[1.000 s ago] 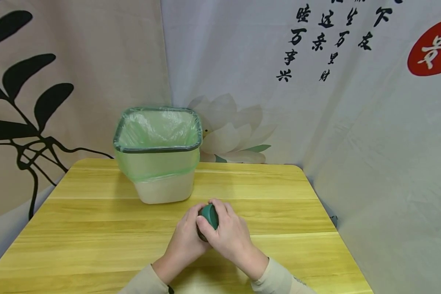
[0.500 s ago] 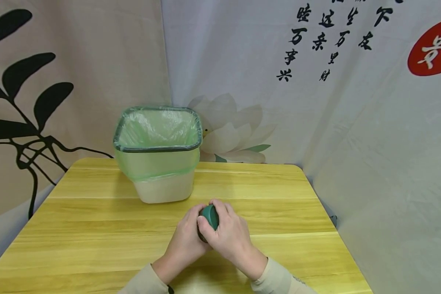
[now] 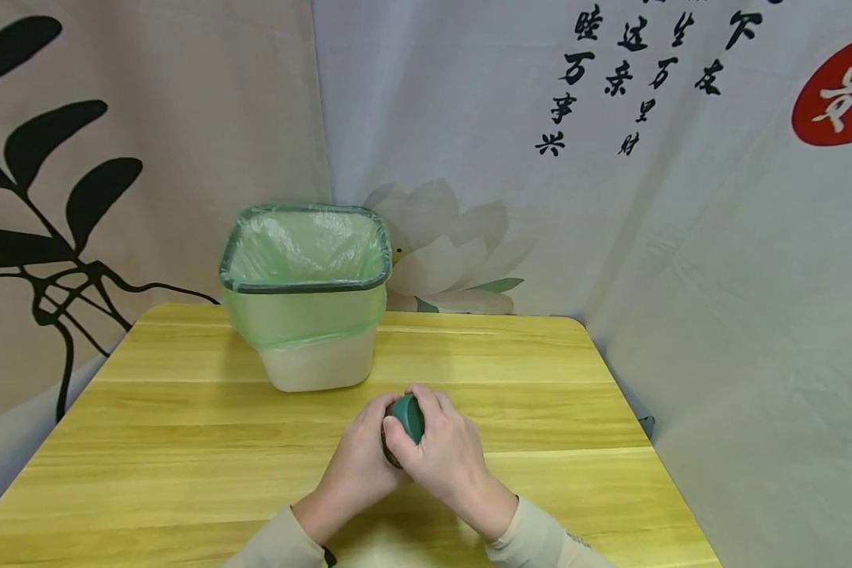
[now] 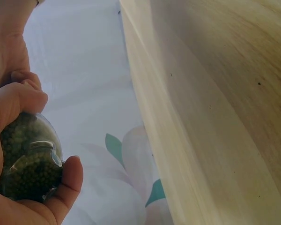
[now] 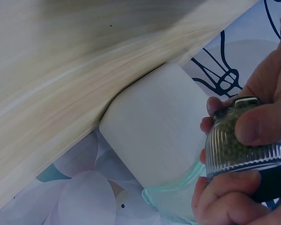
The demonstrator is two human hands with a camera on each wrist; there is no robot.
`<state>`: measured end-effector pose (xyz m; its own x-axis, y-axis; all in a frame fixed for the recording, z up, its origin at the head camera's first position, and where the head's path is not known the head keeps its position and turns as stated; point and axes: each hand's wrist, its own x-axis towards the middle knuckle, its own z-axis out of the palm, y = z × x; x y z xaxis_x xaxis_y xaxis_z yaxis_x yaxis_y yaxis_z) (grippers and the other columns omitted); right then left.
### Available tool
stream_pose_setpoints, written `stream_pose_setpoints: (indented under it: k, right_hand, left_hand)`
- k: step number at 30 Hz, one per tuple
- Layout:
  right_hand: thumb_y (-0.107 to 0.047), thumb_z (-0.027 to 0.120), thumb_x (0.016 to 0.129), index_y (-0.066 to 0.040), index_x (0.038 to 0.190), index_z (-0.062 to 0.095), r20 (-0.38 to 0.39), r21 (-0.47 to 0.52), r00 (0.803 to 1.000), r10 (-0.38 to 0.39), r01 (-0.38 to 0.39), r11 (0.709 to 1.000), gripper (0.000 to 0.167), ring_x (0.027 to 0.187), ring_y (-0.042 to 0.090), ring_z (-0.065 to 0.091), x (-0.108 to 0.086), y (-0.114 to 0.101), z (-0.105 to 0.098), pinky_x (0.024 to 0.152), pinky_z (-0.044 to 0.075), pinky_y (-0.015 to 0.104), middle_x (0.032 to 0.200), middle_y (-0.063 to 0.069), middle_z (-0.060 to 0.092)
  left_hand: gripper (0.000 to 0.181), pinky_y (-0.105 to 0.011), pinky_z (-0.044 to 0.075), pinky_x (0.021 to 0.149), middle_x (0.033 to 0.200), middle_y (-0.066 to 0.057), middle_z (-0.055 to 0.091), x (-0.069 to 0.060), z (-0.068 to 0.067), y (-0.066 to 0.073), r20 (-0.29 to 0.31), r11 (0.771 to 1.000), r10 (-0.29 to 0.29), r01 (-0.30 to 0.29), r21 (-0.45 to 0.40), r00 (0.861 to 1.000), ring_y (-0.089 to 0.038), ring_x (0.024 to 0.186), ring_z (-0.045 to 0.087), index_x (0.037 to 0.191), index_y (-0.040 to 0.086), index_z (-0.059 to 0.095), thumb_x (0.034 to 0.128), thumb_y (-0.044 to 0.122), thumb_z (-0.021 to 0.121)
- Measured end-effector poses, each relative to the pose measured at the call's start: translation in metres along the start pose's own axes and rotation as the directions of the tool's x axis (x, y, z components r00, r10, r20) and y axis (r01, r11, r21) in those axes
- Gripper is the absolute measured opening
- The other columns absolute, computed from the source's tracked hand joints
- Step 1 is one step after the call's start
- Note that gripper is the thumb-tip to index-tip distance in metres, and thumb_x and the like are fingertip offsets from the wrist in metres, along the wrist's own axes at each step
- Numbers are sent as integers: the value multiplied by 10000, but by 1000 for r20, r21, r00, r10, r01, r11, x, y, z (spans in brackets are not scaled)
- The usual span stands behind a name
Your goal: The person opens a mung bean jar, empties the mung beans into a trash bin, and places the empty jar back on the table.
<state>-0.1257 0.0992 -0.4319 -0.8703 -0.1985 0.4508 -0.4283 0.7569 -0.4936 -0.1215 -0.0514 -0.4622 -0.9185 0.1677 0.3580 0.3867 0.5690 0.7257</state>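
Note:
A small clear jar (image 5: 222,147) of round green grains, apparently mung beans, is held between both hands above the table. Vertical ribs run along its glass in the right wrist view. Its dark green lid (image 3: 409,418) shows between the hands in the head view. My left hand (image 3: 368,459) grips the jar's body, thumb and fingers curled round it. From the right, my right hand (image 3: 446,450) grips the lid, with its thumb across it. In the left wrist view the jar's grain-filled end (image 4: 30,164) points outward, and the lid is hidden there.
On the wooden table (image 3: 539,410) a white bin (image 3: 319,367) with a green plastic liner (image 3: 305,315) stands at the back left, beyond the hands. Printed cloth (image 3: 454,102) hangs behind the table and along its right side.
The hands and the jar stay almost in place. The head view has shifted very slightly. The lid is still on the jar.

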Motion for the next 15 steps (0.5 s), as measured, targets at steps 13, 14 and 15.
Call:
stream_pose_setpoints:
  k: [13, 14, 15]
  right_hand:
    - [-547, 598, 1007, -148, 1342, 664, 40, -22, 999, 8, -7, 1000, 525, 790, 200, 713, 2, 1, -1, 572, 513, 251, 1166, 105, 748]
    - [-565, 594, 1010, -156, 1362, 654, 46, -26, 999, 12, -11, 1000, 544, 810, 207, 719, 2, 2, -2, 585, 522, 260, 1189, 103, 744]
    - [-581, 594, 1011, -161, 1381, 644, 53, -28, 999, 13, -11, 1000, 562, 830, 213, 726, 1, 2, -2, 596, 530, 271, 1212, 104, 739]
  left_hand:
    - [862, -435, 642, 874, 1284, -138, 677, 2, 0, -1, 7, 1000, -6, 6, -18, 1000, -285, 1091, 709, 1411, -16, 537, 692, 153, 980]
    - [863, -439, 642, 878, 1287, -137, 676, 2, 0, -1, 7, 1000, -9, 9, -22, 1000, -288, 1094, 710, 1414, -9, 536, 693, 152, 981]
    - [865, -444, 642, 878, 1288, -140, 675, 2, 0, -1, 5, 1000, -8, 8, -22, 1000, -294, 1095, 711, 1416, -5, 535, 693, 151, 985]
